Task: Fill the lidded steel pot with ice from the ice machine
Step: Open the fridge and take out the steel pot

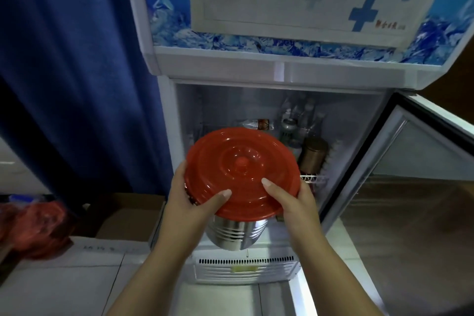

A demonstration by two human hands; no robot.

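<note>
I hold a steel pot in the air in front of the ice machine's open lower compartment. A round red lid covers the pot. My left hand grips the pot's left side with the thumb lying on the lid. On the right side, my right hand holds the rim, thumb on the lid as well. The pot's inside is hidden by the lid. No ice shows in the compartment from here.
The machine's door stands swung open to the right. Bottles and a brown flask sit on a wire shelf inside. A blue curtain hangs at left, above a red plastic bag and a cardboard box.
</note>
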